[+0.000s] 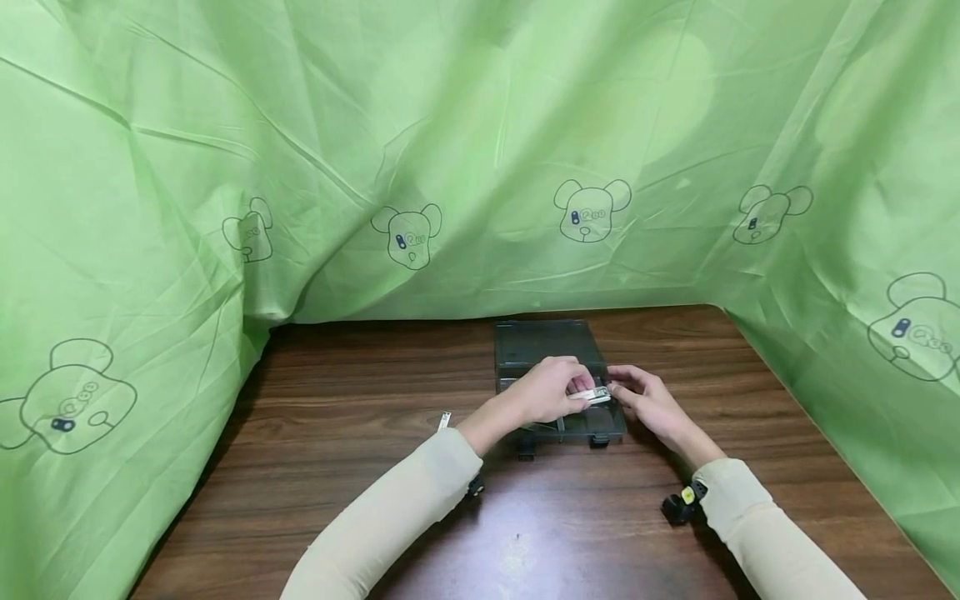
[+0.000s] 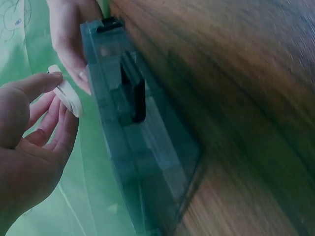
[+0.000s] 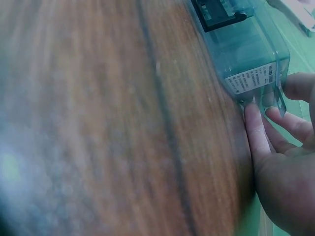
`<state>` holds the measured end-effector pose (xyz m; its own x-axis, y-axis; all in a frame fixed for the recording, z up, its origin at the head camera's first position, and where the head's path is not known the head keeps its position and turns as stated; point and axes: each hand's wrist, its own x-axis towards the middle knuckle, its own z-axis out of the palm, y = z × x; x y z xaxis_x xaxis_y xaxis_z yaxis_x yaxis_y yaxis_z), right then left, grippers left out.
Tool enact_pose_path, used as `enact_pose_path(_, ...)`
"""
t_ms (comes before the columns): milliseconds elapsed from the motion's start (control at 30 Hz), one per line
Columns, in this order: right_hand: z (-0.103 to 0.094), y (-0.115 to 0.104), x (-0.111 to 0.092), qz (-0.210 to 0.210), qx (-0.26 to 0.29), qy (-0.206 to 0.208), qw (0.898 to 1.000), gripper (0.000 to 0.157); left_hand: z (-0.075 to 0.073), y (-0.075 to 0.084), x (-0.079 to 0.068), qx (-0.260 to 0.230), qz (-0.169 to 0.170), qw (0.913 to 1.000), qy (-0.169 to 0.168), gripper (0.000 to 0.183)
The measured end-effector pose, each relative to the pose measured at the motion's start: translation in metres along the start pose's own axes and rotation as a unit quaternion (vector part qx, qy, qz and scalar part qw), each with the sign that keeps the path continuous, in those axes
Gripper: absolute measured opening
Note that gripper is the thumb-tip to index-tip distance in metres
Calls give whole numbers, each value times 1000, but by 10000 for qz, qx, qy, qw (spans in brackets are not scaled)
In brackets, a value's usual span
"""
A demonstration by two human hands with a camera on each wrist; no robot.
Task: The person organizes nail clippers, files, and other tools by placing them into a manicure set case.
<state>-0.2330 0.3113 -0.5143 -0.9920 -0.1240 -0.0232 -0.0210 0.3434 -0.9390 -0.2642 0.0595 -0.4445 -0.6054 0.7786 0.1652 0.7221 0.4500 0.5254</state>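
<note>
My left hand [image 1: 551,390] pinches a small white nail clipper [image 1: 592,395] between thumb and fingers, just above a dark see-through plastic box [image 1: 573,427]. In the left wrist view, the nail clipper [image 2: 69,93] appears as a slim white piece, held apart from the box wall [image 2: 110,132]. My right hand [image 1: 651,408] is at the box's right side. Its fingertips [image 3: 252,115] touch the box near its lower edge, by a white barcode label [image 3: 251,78], while its thumb lies near the upper rim. The hinged lid [image 1: 547,342] lies folded back, away from me.
A second small white piece [image 1: 445,420] lies on the brown wooden table [image 1: 360,392], left of the box and partly behind my left sleeve. Two black latches [image 1: 600,442] line the box's front. Green curtains [image 1: 480,167] with bear prints surround the table's back and sides.
</note>
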Motion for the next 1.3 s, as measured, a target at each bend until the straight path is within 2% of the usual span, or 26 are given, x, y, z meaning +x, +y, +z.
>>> enact_pose_path(267, 0, 0, 1, -25, 48, -44, 10000, 48, 12, 5, 6, 62, -48, 9999, -121, 18)
enact_pose_path(533, 0, 1, 1, -123, 85, 4, 9999, 47, 19, 7, 9, 187, 34, 9998, -95, 18)
enact_pose_path(767, 3, 1, 0, -130, 152, -26, 9998, 51, 25, 2, 8, 349, -45, 9993, -148, 21)
enact_pose_path(867, 4, -1, 0, -102, 108, 0, 9999, 50, 18, -1, 4, 459, -109, 9989, -59, 25)
enact_pose_path(1033, 5, -3, -1, 18, 181, 24, 9998, 48, -5, -13, -12, 393, -192, 9990, 24, 32)
enact_pose_path(1300, 2, -6, -3, 27, 139, 55, 9999, 52, -39, -59, -57, 388, -491, 9975, 340, 31)
